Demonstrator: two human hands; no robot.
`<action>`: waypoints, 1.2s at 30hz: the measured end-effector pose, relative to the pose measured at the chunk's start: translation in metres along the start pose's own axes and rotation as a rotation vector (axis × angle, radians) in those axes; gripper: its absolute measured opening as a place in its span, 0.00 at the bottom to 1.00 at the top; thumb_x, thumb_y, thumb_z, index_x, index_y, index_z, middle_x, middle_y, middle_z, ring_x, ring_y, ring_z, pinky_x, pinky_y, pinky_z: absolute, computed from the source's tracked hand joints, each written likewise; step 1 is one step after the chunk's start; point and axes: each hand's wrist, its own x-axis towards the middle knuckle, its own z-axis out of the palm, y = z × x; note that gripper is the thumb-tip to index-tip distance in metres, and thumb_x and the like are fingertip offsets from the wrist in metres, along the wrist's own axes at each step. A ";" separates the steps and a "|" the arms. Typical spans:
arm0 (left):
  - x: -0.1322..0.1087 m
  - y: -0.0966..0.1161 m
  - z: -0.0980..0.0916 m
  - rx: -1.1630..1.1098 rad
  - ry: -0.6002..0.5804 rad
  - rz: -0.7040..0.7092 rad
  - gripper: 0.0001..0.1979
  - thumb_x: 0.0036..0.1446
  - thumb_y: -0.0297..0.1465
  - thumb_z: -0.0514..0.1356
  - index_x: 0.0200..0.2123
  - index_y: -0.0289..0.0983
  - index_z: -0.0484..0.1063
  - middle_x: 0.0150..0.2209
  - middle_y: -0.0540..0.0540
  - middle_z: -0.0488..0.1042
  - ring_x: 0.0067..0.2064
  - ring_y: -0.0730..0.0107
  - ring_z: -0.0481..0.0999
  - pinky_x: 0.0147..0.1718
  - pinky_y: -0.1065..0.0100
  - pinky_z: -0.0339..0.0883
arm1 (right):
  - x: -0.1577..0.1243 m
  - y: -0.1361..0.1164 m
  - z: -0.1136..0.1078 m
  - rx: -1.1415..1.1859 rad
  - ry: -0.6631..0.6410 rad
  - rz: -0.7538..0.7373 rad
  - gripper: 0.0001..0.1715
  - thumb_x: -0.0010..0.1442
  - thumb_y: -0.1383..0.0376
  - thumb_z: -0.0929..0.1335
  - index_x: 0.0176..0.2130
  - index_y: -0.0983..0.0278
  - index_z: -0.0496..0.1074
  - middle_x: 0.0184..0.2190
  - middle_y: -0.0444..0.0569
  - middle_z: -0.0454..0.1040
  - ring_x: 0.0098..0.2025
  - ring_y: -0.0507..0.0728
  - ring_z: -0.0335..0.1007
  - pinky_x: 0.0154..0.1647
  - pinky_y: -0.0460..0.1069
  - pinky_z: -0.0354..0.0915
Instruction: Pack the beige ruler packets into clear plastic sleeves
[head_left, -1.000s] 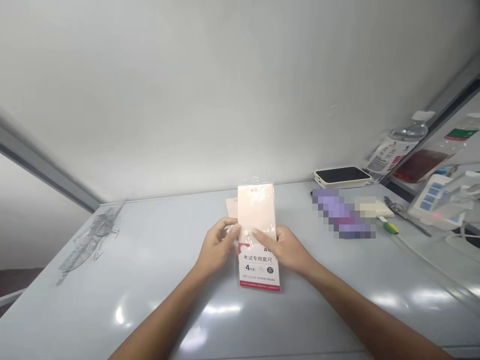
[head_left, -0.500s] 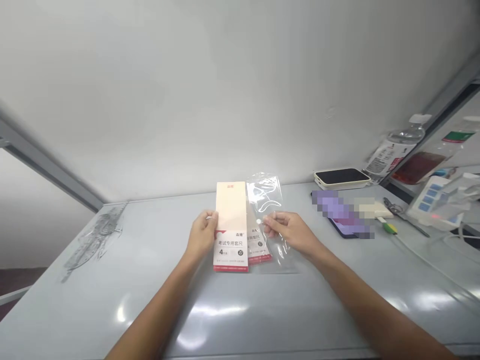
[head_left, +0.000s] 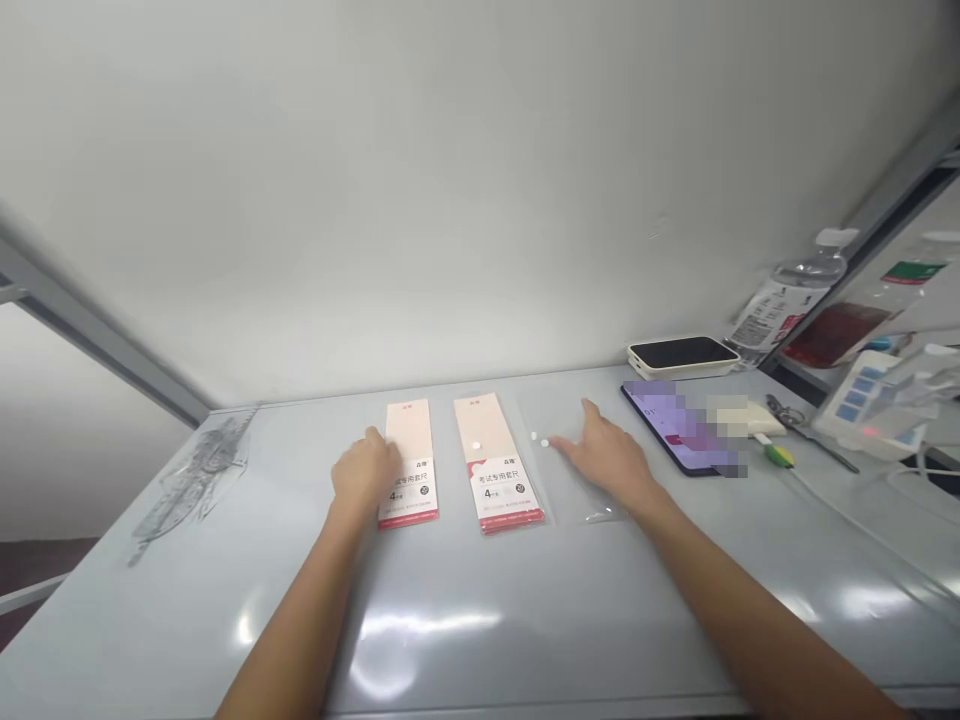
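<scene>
Head cam: left hand (head_left: pixel 365 475) was curled over one ruler pack (head_left: pixel 409 430), grip hard to tell; right hand (head_left: pixel 604 462) spread wide, pressing the clear bag (head_left: pixel 538 480) flat beside a second pack (head_left: pixel 495 465).

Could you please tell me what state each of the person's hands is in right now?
Left hand: curled against the edge of the ruler-set packet; whether it grips cannot be told.
Right hand: open, fingers spread on the clear plastic sleeve, holding nothing.
</scene>
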 end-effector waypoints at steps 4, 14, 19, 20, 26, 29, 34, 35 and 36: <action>-0.009 0.012 0.003 -0.008 0.140 0.113 0.10 0.55 0.34 0.44 0.35 0.36 0.61 0.36 0.40 0.68 0.38 0.60 0.69 0.26 0.67 0.57 | -0.003 -0.003 0.000 -0.103 0.007 -0.033 0.34 0.57 0.52 0.58 0.57 0.68 0.53 0.43 0.62 0.68 0.42 0.66 0.67 0.34 0.54 0.59; -0.049 0.052 0.030 -0.048 0.066 0.499 0.19 0.55 0.45 0.46 0.26 0.37 0.63 0.29 0.44 0.68 0.31 0.65 0.68 0.25 0.68 0.54 | -0.011 -0.010 -0.003 0.061 0.250 -0.231 0.28 0.57 0.56 0.59 0.55 0.63 0.56 0.44 0.56 0.63 0.43 0.61 0.63 0.39 0.53 0.61; -0.047 0.048 0.031 -0.097 0.017 0.501 0.16 0.58 0.37 0.44 0.23 0.37 0.61 0.28 0.45 0.68 0.26 0.69 0.67 0.23 0.69 0.51 | -0.033 -0.030 -0.009 0.369 0.180 -0.424 0.19 0.58 0.58 0.59 0.47 0.61 0.65 0.39 0.50 0.67 0.37 0.55 0.65 0.34 0.49 0.63; -0.046 0.048 0.031 -0.118 0.013 0.498 0.16 0.58 0.37 0.43 0.23 0.37 0.61 0.27 0.46 0.68 0.25 0.70 0.66 0.23 0.69 0.51 | -0.037 -0.034 -0.008 0.392 0.143 -0.443 0.18 0.58 0.58 0.59 0.46 0.61 0.66 0.39 0.50 0.67 0.37 0.55 0.65 0.34 0.49 0.63; -0.047 0.046 0.022 -0.347 0.108 0.481 0.14 0.59 0.37 0.43 0.25 0.38 0.59 0.26 0.49 0.67 0.26 0.72 0.64 0.23 0.70 0.52 | -0.046 -0.041 -0.001 0.470 0.083 -0.339 0.28 0.56 0.53 0.61 0.54 0.60 0.59 0.49 0.52 0.63 0.45 0.58 0.64 0.41 0.52 0.64; -0.050 0.046 0.018 -0.469 0.137 0.525 0.14 0.59 0.37 0.43 0.26 0.38 0.59 0.26 0.50 0.66 0.26 0.73 0.64 0.25 0.70 0.55 | -0.044 -0.042 -0.004 0.592 0.024 -0.225 0.37 0.53 0.51 0.63 0.58 0.60 0.53 0.53 0.54 0.61 0.46 0.59 0.64 0.41 0.53 0.64; -0.062 0.051 0.018 -0.511 0.020 0.637 0.15 0.58 0.40 0.44 0.25 0.38 0.59 0.23 0.52 0.65 0.23 0.75 0.61 0.23 0.71 0.54 | -0.047 -0.047 -0.013 0.962 -0.411 -0.239 0.23 0.53 0.52 0.63 0.41 0.66 0.70 0.38 0.53 0.74 0.37 0.58 0.71 0.36 0.51 0.66; -0.064 0.051 0.019 -0.482 0.009 0.631 0.16 0.57 0.42 0.45 0.24 0.38 0.59 0.22 0.52 0.64 0.22 0.75 0.61 0.23 0.71 0.53 | -0.050 -0.048 -0.013 0.978 -0.458 -0.244 0.21 0.53 0.53 0.64 0.37 0.67 0.71 0.34 0.53 0.75 0.36 0.58 0.71 0.34 0.51 0.66; -0.066 0.052 0.019 -0.451 0.012 0.618 0.16 0.55 0.44 0.47 0.24 0.38 0.58 0.21 0.53 0.64 0.21 0.75 0.60 0.22 0.71 0.52 | -0.053 -0.049 -0.012 0.969 -0.470 -0.245 0.19 0.53 0.54 0.64 0.34 0.68 0.71 0.31 0.52 0.75 0.34 0.58 0.71 0.32 0.50 0.66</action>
